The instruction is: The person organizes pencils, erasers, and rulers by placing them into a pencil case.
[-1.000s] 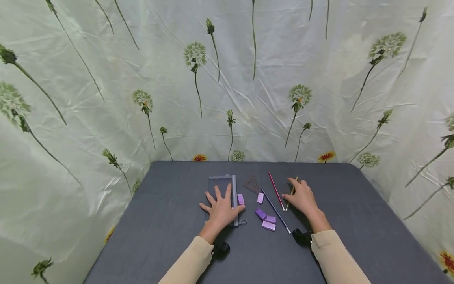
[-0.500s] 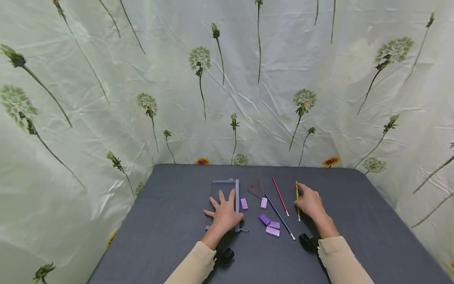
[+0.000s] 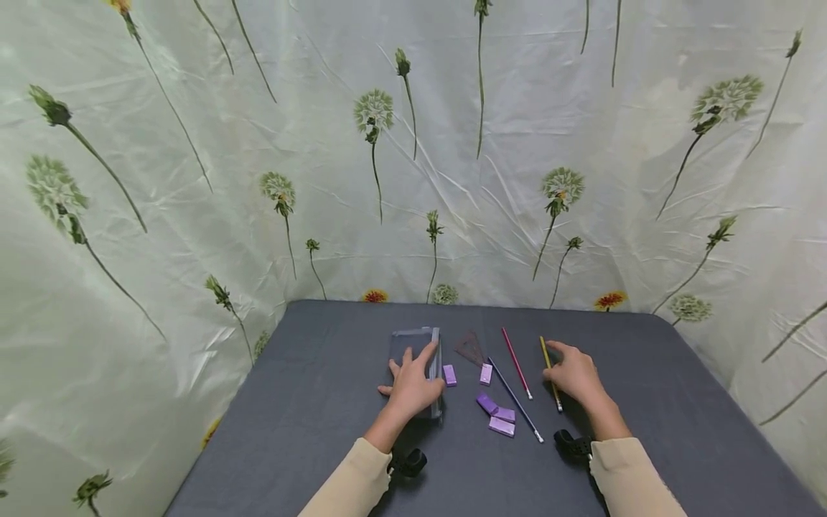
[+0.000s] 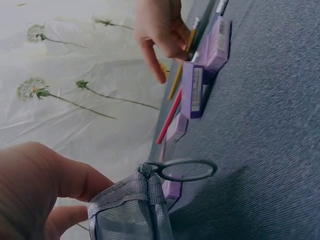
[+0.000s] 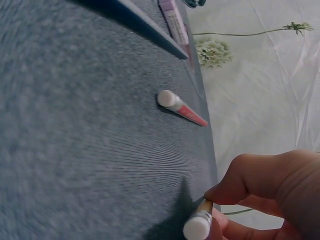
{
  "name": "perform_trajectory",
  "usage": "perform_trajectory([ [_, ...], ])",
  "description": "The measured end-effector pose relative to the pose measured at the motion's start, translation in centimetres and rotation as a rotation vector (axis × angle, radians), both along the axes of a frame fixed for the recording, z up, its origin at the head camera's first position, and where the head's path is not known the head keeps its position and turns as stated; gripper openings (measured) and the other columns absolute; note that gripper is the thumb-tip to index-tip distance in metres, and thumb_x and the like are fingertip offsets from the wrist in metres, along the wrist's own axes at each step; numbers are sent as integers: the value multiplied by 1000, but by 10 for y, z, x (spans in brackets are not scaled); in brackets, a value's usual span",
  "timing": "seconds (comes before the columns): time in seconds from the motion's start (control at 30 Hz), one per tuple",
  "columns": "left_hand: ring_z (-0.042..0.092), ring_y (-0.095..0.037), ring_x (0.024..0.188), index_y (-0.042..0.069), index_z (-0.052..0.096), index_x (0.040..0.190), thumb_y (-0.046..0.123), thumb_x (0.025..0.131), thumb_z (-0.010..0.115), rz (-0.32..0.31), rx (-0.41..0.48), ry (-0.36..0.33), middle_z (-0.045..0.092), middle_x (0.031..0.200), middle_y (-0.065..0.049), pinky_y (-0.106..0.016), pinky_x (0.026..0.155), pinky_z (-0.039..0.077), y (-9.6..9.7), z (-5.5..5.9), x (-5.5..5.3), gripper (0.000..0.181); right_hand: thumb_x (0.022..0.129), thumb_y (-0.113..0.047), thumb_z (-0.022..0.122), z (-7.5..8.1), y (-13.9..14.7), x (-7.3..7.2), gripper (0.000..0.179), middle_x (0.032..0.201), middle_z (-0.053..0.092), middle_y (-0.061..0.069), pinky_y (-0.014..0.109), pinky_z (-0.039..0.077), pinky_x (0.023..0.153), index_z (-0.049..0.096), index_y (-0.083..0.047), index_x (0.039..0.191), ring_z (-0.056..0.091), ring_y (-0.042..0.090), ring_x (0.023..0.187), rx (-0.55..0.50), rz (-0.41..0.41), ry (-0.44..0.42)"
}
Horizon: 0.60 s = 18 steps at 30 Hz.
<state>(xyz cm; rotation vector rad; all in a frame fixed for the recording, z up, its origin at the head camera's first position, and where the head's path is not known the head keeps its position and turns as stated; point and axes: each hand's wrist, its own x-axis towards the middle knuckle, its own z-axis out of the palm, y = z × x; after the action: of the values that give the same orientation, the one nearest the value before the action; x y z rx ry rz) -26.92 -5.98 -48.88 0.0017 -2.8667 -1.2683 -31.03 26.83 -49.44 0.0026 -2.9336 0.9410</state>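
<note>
Looks like early days to me: only the yellow pencil is getting picked at, lying to the right on the tabletop, while the red pencil, blue pencil and five purple blocks are lying loose, outside the pouch. Right hand is leaning over that yellow pencil, thumb and finger pinching it. Left hand is resting over the pouch further left, fingers spread, slightly bent, not obviously gripping anything.
</note>
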Motion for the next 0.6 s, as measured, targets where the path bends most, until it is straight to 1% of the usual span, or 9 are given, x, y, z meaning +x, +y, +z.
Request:
perform_trajectory([
  [0.07,1,-61,143,44,45,151,15,81,66,-11,0,-14,20,163,-21,-91,86,-4,-1,1,-1,78,78,-7,72,1,2,0,64,59,59,0,33,42,51,56,2,139,55,16,51,-16,6,-6],
  [0.13,0,-61,144,45,44,151,14,82,64,-30,0,-32,17,164,-21,-91,85,-3,-2,3,-2,78,78,-7,72,1,3,0,61,61,60,0,32,42,51,59,2,137,56,16,52,-30,12,-9],
  [0.27,-2,-59,144,45,42,153,11,83,56,-77,6,-57,10,166,-19,-92,84,0,-6,8,-1,78,81,-8,71,3,6,0,48,68,63,2,33,44,52,65,3,127,57,16,57,-58,26,-19],
  [0.4,-2,-58,145,45,39,154,14,87,50,-108,41,-61,7,167,-17,-92,83,2,-11,8,-2,75,81,-8,70,2,8,1,37,69,64,1,33,46,54,70,2,116,59,15,58,-74,42,-20],
  [0.47,-2,-57,146,47,35,155,16,90,48,-118,62,-67,5,168,-15,-92,83,3,-12,8,-3,73,81,-8,70,1,9,2,35,69,64,1,32,47,54,71,1,115,60,15,58,-86,45,-23],
  [0.6,-2,-55,147,51,30,155,18,93,42,-138,89,-82,2,168,-12,-92,83,5,-14,11,-4,72,82,-8,70,2,9,3,34,78,69,5,31,49,56,72,1,115,61,15,61,-121,54,-33],
])
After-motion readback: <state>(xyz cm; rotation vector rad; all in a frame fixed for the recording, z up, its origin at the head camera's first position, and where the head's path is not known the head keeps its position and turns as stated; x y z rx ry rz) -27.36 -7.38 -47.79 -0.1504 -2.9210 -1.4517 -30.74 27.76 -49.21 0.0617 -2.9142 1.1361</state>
